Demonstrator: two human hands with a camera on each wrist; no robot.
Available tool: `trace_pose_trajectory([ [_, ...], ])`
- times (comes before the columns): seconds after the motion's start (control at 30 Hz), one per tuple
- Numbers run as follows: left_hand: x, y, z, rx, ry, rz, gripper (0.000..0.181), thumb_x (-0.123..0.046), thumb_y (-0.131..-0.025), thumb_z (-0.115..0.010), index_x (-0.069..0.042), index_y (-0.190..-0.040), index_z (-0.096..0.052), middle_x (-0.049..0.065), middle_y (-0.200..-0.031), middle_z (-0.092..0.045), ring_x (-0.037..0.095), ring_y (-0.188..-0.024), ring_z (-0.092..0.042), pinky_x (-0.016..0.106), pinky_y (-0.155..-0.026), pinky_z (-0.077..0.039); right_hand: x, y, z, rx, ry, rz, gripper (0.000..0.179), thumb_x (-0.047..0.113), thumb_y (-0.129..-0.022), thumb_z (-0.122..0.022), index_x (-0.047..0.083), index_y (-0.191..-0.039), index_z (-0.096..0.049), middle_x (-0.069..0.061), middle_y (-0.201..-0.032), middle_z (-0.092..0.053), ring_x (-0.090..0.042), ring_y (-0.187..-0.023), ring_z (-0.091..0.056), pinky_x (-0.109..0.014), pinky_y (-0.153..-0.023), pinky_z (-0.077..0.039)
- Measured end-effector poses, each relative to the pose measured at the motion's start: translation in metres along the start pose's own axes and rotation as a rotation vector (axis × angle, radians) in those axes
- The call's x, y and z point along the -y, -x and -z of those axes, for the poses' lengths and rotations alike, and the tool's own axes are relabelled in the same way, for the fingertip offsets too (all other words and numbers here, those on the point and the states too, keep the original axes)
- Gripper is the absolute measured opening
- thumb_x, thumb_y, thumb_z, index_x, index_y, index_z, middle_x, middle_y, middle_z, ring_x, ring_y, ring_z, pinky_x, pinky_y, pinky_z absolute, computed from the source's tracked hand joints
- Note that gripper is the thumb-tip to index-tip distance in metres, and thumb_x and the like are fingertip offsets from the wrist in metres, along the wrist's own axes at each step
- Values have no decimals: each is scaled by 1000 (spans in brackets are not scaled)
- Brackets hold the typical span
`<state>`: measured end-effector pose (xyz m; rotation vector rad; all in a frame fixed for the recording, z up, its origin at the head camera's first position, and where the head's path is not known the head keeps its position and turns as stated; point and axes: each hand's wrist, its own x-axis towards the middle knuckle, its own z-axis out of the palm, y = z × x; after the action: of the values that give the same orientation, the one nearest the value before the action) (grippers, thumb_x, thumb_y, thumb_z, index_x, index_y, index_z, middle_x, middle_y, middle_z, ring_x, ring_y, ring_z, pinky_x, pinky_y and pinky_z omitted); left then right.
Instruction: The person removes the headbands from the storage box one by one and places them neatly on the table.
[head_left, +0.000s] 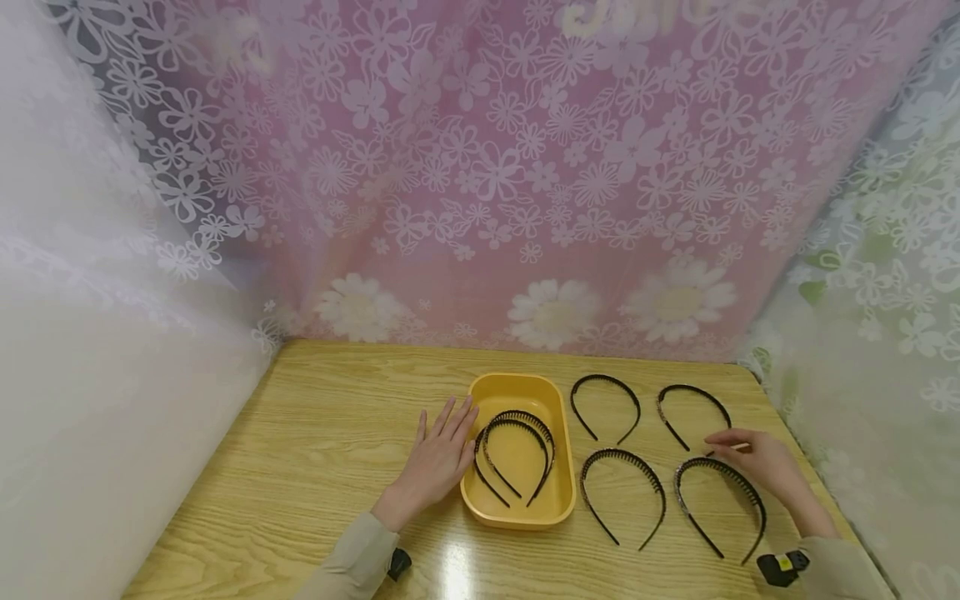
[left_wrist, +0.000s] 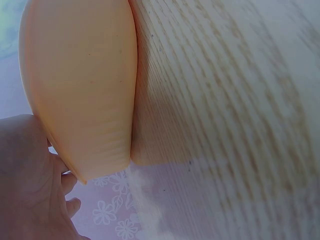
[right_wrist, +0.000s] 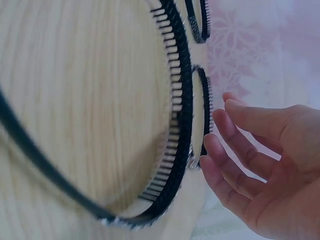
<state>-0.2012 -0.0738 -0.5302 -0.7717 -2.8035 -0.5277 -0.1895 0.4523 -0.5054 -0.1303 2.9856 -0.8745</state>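
Note:
My left hand (head_left: 438, 462) lies with straight fingers along the left rim of a yellow plastic tray (head_left: 517, 522); the left wrist view shows that tray's outer wall (left_wrist: 85, 90) beside the hand. Inside the tray, two black toothed headbands (head_left: 551, 450) overlap. Over on the right, my right hand (head_left: 757, 462) hovers between the far right headband (head_left: 697, 389) and the near right headband (head_left: 759, 504). Its fingers are loosely bent, with no object visible between them in the right wrist view. The fingertips (right_wrist: 207, 142) come right up to the far headband's edge there.
Two more headbands lie between the tray and the right pair, one far (head_left: 606, 377) and one near (head_left: 622, 454). A wooden table (head_left: 322, 433) carries everything. Pink flowered cloth (head_left: 465, 208) hangs behind it, with pale cloth at both sides.

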Motion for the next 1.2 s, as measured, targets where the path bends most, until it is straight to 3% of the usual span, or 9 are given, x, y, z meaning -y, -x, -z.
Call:
trace_pose_trajectory([
  [0.13,-2,0,4,18,7,6,53,-25,-109,-43,-8,-159,-34,7,-167,-25,34,-155,-18,71,-117,-14,10,-3,-1,-22,12,5,29,24,-103,-62,3,-119,-73,-22,-113,-72,-40,-95,-70,-42,-69,-59],
  [0.3,-2,1,3,-11,16,-5,52,-24,-109,-44,-8,-158,-36,8,-167,-27,36,-154,-20,72,-116,-16,25,-4,-3,-60,17,26,31,28,-103,-61,5,-121,-72,-20,-111,-73,-40,-96,-70,-47,-70,-58],
  [0.5,-3,1,4,1,16,0,53,-25,-109,-44,-8,-158,-35,7,-167,-25,35,-154,-19,71,-117,-15,41,-3,-6,-101,4,70,32,28,-103,-61,6,-124,-71,-23,-116,-71,-40,-95,-71,-43,-66,-58],
  [0.63,-3,0,6,27,17,12,53,-26,-109,-43,-9,-159,-34,6,-168,-23,35,-155,-17,70,-118,-14,48,-4,-8,-105,-19,93,34,28,-104,-59,5,-128,-69,-25,-122,-68,-42,-97,-70,-43,-66,-58],
  [0.87,-3,1,6,37,17,13,53,-27,-110,-41,-9,-160,-33,6,-168,-22,34,-155,-15,69,-119,-11,60,-6,-14,-82,-41,107,38,28,-106,-56,4,-133,-65,-28,-133,-61,-51,-110,-62,-62,-80,-54],
  [1.2,-4,1,7,28,21,11,53,-26,-110,-42,-9,-159,-33,6,-168,-24,34,-155,-17,69,-119,-11,83,-9,-31,-72,-101,161,42,26,-106,-55,3,-141,-58,-28,-138,-58,-52,-115,-60,-60,-83,-55],
])
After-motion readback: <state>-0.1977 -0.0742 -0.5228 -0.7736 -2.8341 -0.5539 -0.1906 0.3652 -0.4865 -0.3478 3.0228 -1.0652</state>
